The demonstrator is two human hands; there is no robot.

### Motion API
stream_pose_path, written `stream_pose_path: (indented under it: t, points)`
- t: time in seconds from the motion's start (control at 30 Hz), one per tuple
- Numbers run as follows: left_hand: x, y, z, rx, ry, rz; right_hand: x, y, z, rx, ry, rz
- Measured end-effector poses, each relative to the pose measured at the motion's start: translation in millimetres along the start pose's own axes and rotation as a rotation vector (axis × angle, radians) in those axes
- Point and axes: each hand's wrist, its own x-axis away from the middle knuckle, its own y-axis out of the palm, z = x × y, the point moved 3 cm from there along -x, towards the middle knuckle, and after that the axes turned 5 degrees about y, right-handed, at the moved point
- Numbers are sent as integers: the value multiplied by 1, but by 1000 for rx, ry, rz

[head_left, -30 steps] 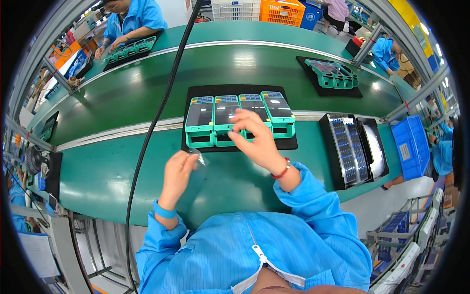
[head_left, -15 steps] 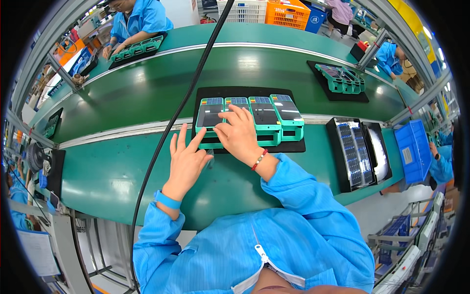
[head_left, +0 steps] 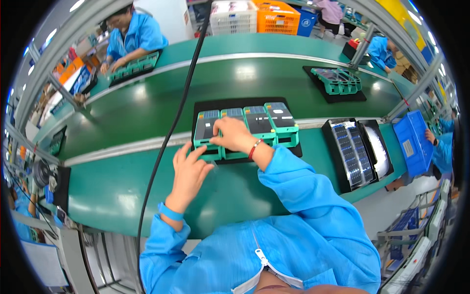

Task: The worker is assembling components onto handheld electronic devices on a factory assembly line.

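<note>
Four handheld card terminals with dark screens and keypads, the leftmost terminal (head_left: 206, 128) among them, lie side by side in green holders on a black mat (head_left: 200, 106). My right hand (head_left: 236, 134) reaches over the second terminal (head_left: 232, 112). Its bent index finger and thumb hover at the leftmost screen's right side, with a gap between them; whether they touch it is unclear. Near that terminal's lower left corner is my left hand (head_left: 187, 172), fingers apart and slightly bent, holding nothing I can make out. A faint clear patch shows beside its thumb.
A black cable (head_left: 171, 128) crosses the view left of the mat. To the right are a black tray (head_left: 348, 153) of shiny strips and a blue bin (head_left: 412, 142). Another black mat with green holders (head_left: 338, 81) lies across the belt. Co-workers sit beyond.
The view has shifted, so the bench appears lower. My right hand has reached farther over the terminals, its fingers curling more. My left fingers have bent a little, staying near the same corner.
</note>
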Motion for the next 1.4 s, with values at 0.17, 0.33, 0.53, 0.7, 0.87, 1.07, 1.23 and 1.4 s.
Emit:
stream_pose_path:
  t: [0.17, 0.33, 0.53, 0.7, 0.87, 1.07, 1.23, 1.4]
  points:
    - [-7, -2, 16, 120, 41, 128, 59, -31, -9, -607, -163, 79]
    - [-27, 4, 66, 271, 211, 30, 134, -55, 5, -822, 42, -67]
    - [-41, 25, 100, 391, 250, -178, 182, -63, 15, -803, -40, 34]
    - [-62, 34, 114, 725, 39, -263, 193, -85, 21, -772, 26, 139]
    - [-58, 37, 107, 615, -19, -208, 209, -158, 62, -685, -5, 394]
    - [-26, 38, 60, 776, -357, -12, 295, -264, 151, -1182, 361, 912]
    - [-17, 34, 55, 787, -392, 28, 332, -296, 191, -1113, 272, 1255]
    - [-9, 30, 48, 722, -336, 43, 348, -339, 251, -566, 253, 1497]
